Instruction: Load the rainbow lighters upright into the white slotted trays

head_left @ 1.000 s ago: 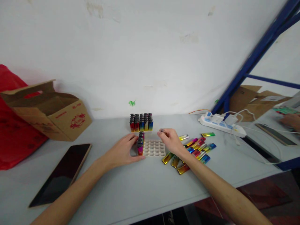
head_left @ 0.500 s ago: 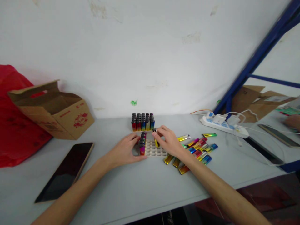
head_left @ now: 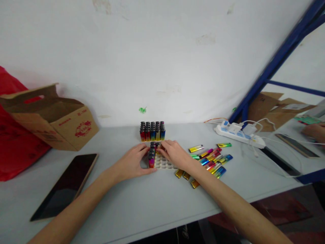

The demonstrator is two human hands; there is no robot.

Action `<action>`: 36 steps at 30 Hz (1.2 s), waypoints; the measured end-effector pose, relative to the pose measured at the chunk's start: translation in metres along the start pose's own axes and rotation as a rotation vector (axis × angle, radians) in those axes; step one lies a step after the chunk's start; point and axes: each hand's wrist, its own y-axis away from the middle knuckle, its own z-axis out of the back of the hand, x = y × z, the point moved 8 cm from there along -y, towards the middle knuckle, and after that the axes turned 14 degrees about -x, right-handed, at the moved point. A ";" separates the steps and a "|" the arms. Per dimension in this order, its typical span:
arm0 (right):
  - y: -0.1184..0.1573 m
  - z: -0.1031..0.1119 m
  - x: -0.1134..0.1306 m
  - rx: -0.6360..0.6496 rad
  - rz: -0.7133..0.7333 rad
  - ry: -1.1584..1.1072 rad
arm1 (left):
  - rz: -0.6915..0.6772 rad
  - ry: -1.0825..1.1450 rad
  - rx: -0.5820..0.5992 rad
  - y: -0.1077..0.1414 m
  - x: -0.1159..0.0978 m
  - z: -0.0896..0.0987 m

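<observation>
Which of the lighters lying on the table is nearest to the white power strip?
The green-and-yellow lighter, just in front of the power strip; the others lie farther.

left hand (head_left: 130, 162) spread, right hand (head_left: 174, 153) pinching

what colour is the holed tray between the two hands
The holed tray is off-white, best seen in the head view.
</observation>
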 end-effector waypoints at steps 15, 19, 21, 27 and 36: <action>0.068 0.140 -0.103 -0.004 -0.223 -0.180 | 0.023 -0.028 -0.032 0.001 0.010 -0.002; 0.108 0.131 -0.091 0.108 -0.231 -0.106 | 0.024 -0.029 -0.038 0.000 0.009 -0.002; 0.120 0.123 -0.089 0.135 -0.240 -0.093 | 0.030 -0.026 -0.038 -0.001 0.009 -0.003; 0.116 0.116 -0.091 0.116 -0.219 -0.109 | 0.013 -0.039 -0.053 0.001 0.012 -0.003; 0.089 0.119 -0.106 -0.193 -0.560 -0.773 | 0.063 0.005 -0.029 0.001 0.012 -0.003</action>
